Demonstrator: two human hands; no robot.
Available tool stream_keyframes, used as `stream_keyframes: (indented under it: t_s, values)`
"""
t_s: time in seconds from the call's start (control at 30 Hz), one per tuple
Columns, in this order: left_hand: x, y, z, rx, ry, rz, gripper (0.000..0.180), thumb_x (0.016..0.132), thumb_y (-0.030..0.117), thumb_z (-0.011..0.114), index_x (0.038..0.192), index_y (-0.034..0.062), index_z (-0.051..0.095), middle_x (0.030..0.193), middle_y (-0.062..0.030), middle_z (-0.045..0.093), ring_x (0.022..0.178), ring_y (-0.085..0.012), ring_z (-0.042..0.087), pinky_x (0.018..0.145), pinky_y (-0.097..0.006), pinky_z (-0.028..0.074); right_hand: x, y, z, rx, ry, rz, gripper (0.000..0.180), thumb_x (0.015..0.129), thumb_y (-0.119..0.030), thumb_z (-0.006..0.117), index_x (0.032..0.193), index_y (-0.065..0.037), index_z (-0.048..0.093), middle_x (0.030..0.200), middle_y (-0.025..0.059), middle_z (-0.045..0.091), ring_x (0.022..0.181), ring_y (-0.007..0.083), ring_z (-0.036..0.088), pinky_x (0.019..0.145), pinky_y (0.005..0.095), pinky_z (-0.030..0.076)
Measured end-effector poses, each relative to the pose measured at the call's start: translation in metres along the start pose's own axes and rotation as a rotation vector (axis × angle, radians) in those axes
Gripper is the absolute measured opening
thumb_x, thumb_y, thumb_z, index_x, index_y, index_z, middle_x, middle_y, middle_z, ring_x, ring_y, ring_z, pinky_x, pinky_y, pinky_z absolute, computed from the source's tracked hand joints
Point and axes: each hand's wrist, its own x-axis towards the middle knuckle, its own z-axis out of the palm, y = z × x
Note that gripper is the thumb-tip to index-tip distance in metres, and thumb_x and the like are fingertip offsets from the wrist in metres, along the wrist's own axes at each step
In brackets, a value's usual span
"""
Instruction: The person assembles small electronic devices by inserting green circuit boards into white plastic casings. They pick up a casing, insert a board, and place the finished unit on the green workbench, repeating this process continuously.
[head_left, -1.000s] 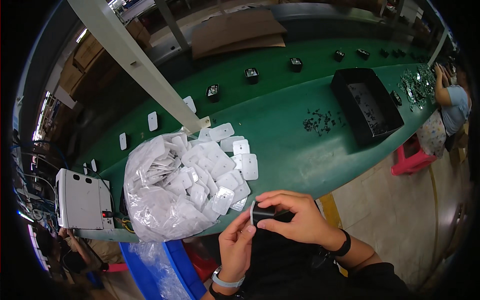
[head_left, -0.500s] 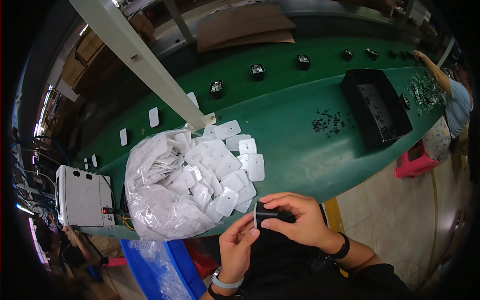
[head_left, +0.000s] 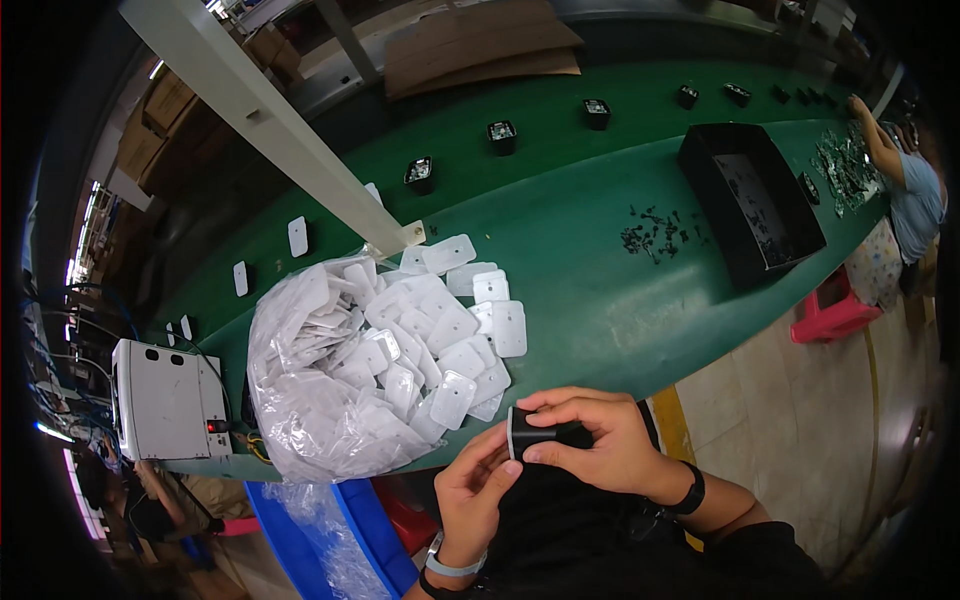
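Observation:
At the near edge of the table, my right hand (head_left: 610,440) is closed around a small black box-shaped housing (head_left: 532,433), thumb below and fingers above. A thin white plate (head_left: 511,436) with rounded corners stands against the housing's left face. My left hand (head_left: 474,492) pinches that plate's edge between thumb and fingers; its fingertips behind the plate are partly hidden. Just beyond my hands, many similar white plates (head_left: 455,330) with small holes spill out of a clear plastic bag (head_left: 300,410) onto the green table (head_left: 590,260).
Black housings (head_left: 502,138) and white-topped units (head_left: 298,237) stand in a row on the green belt (head_left: 550,135). A black bin (head_left: 735,205) sits right, beside small black parts (head_left: 655,235). A white post (head_left: 270,120) rises behind the bag; a white machine (head_left: 170,400) stands left. A co-worker (head_left: 915,185) is far right.
My hands keep nearly the same grip on the plate and housing. The units on the belt have shifted slightly left, and the view has moved a little. The co-worker's arm at far right has moved.

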Motion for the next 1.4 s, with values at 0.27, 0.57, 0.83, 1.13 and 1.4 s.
stream_keyframes:
  t_s: [0.27,0.57,0.83,1.13,1.4]
  values:
    - [-0.007,0.008,-0.003,0.186,-0.054,0.178,0.041,0.088,-0.004,0.075,0.127,-0.0046,0.066,0.136,-0.0252,0.061,0.128,-0.0321,0.059,0.108,-0.041,0.047,-0.008,-0.011,0.002,-0.039,-0.028,-0.055,0.029,0.08,-0.004,0.086,0.106,0.0,0.074,0.122,0.015,0.072,0.097,0.0181,0.072,0.075,0.0278,0.059]
    - [-0.015,0.013,-0.006,0.211,-0.02,0.272,0.041,0.083,0.001,0.081,0.122,-0.0053,0.069,0.129,-0.0259,0.064,0.118,-0.0315,0.064,0.102,-0.04,0.05,-0.008,-0.02,0.007,-0.154,-0.072,-0.25,0.031,0.075,-0.008,0.09,0.102,-0.001,0.076,0.119,0.018,0.073,0.097,0.0292,0.072,0.082,0.0353,0.058]
    - [-0.019,0.012,-0.014,0.216,-0.024,0.292,0.041,0.082,0.003,0.084,0.12,-0.0036,0.071,0.123,-0.0262,0.067,0.113,-0.0321,0.067,0.098,-0.039,0.053,-0.007,-0.026,0.01,-0.152,-0.093,-0.321,0.031,0.076,-0.007,0.088,0.103,-0.002,0.074,0.122,0.0149,0.072,0.095,0.0289,0.071,0.08,0.0353,0.058]
    - [-0.018,0.017,-0.014,0.25,-0.031,0.321,0.038,0.08,0.003,0.085,0.115,-0.0039,0.073,0.121,-0.0262,0.068,0.109,-0.0311,0.07,0.094,-0.038,0.057,-0.008,-0.023,0.013,-0.124,-0.11,-0.307,0.029,0.076,-0.006,0.087,0.102,-0.001,0.075,0.119,0.0168,0.073,0.097,0.0298,0.072,0.082,0.0359,0.058]
    - [-0.018,0.01,-0.018,0.234,-0.034,0.356,0.036,0.079,0.002,0.084,0.114,-0.0035,0.073,0.121,-0.0262,0.068,0.109,-0.0312,0.07,0.095,-0.039,0.057,-0.008,-0.02,0.014,-0.128,-0.128,-0.301,0.03,0.075,-0.003,0.088,0.102,0.001,0.074,0.115,0.0207,0.073,0.099,0.0293,0.072,0.082,0.0372,0.057]
